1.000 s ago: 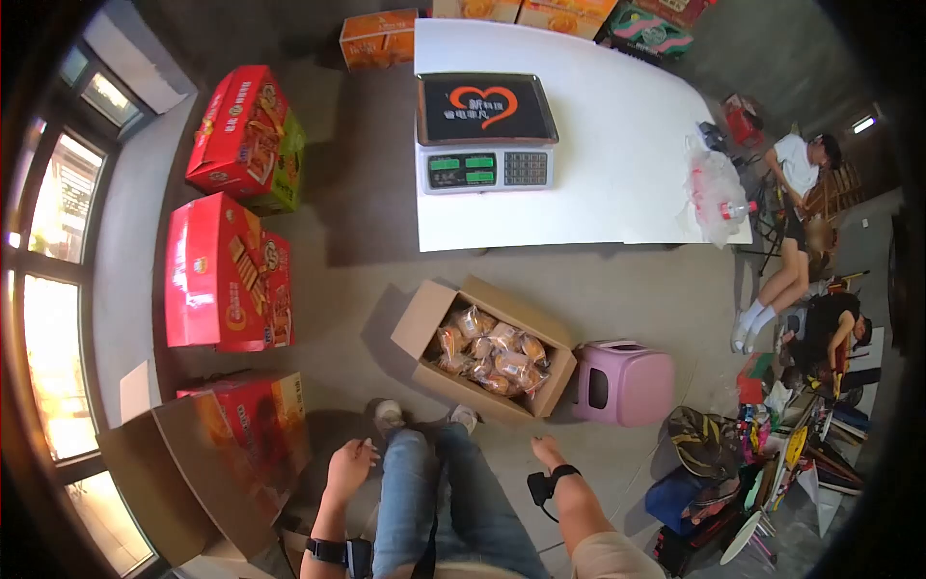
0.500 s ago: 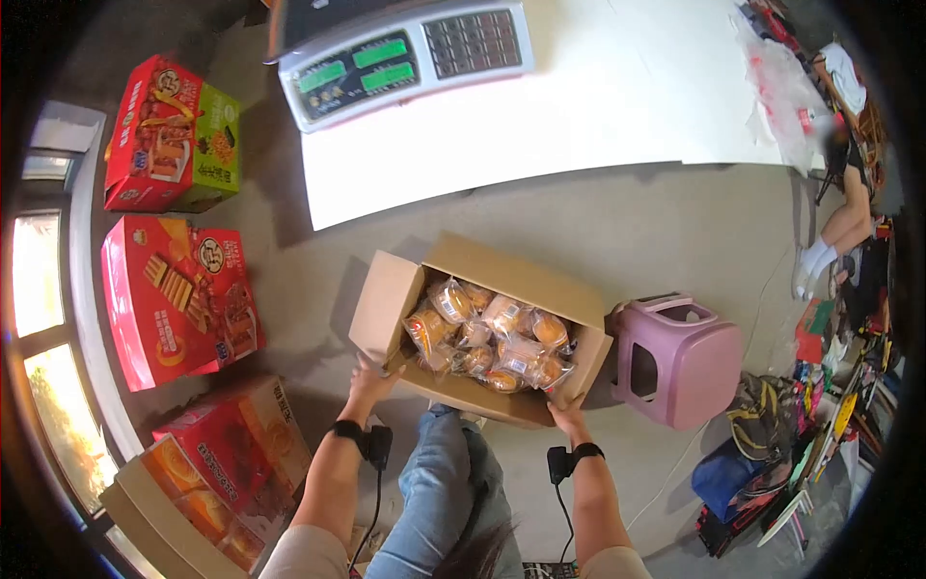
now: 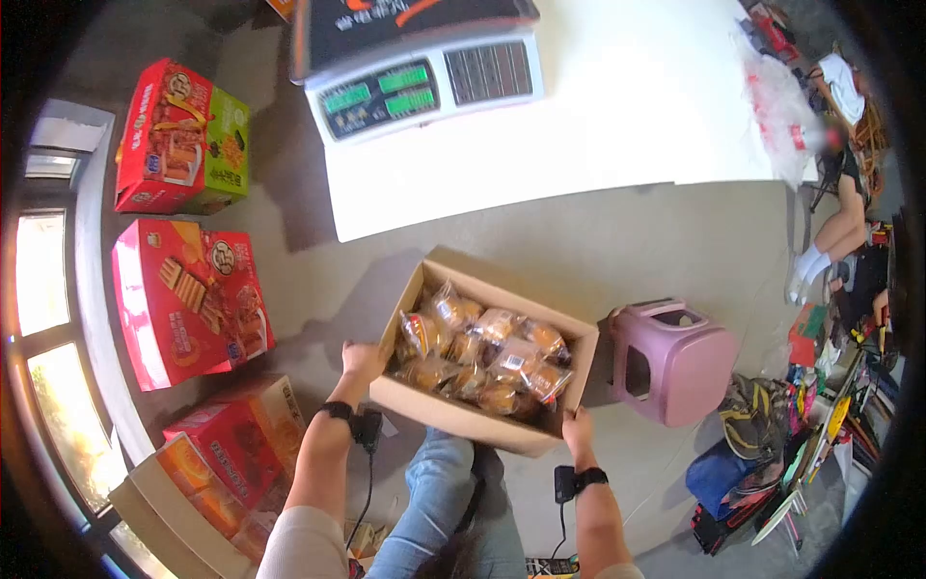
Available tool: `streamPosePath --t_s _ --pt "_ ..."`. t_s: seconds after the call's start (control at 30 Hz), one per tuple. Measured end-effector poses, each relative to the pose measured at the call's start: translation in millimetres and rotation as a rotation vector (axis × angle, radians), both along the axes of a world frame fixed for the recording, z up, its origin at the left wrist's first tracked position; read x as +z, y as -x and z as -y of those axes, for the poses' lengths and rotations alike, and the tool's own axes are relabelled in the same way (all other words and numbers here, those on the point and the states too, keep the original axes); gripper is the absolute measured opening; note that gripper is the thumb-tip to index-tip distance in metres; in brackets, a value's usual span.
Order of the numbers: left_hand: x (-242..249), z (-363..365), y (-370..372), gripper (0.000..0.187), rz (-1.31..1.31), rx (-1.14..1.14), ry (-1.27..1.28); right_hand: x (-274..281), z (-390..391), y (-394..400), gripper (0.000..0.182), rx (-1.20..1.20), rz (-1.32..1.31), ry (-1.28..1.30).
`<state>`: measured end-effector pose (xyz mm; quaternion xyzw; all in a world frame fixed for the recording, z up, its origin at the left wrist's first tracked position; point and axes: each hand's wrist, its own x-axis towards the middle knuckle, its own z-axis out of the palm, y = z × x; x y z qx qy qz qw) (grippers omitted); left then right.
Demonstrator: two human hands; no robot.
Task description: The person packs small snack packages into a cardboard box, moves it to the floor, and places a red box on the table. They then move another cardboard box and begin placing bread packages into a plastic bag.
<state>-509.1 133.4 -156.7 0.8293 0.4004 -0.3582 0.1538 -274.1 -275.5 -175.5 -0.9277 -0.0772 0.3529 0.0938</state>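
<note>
A brown cardboard box (image 3: 463, 422) with an open top is held in front of my legs. Inside lie several round baked cakes (image 3: 502, 325) in clear plastic wrappers. My left hand (image 3: 364, 360) is closed on the box's left end, with its fingers partly hidden against the cardboard. At the near right corner, my right hand (image 3: 579, 429) grips the edge of the same box. Both wrists wear black straps with small cabled devices.
A white table (image 3: 598, 125) carries a digital scale (image 3: 424, 87) ahead. The pink stool (image 3: 685, 372) stands right of the box. Red snack cartons (image 3: 188, 304) line the left side. Bags and clutter (image 3: 743, 454) lie at right, where a person (image 3: 844, 212) sits farther back.
The box has tilted toward me and looks lifted slightly. Its left flap, earlier spread outward, no longer shows. My left hand has moved up along the left end; the view has shifted a little.
</note>
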Motion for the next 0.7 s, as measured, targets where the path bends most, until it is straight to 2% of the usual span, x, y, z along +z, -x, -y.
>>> streamPosePath --t_s 0.1,0.17,0.23,0.37,0.53,0.6,0.7 --pt "57 0 33 0.042 0.043 -0.005 -0.014 59 -21 10 0.026 0.049 0.119 -0.072" --pt "112 4 52 0.043 0.098 0.054 -0.024 103 -31 16 0.029 0.104 0.155 -0.097" --pt "131 14 90 0.044 0.103 0.087 -0.09 143 -37 19 0.029 0.148 0.179 -0.124" --pt "210 28 123 0.035 0.247 0.155 -0.193 225 -55 13 0.028 0.259 0.238 -0.225" --pt "309 37 122 0.032 0.404 0.142 -0.316 316 -66 -6 0.027 0.327 0.309 -0.257" --pt "341 40 111 0.03 0.424 0.17 -0.316 356 -72 -21 0.025 0.366 0.323 -0.189" --pt "395 48 78 0.03 0.46 0.177 -0.369 411 -77 -52 0.024 0.371 0.361 -0.258"
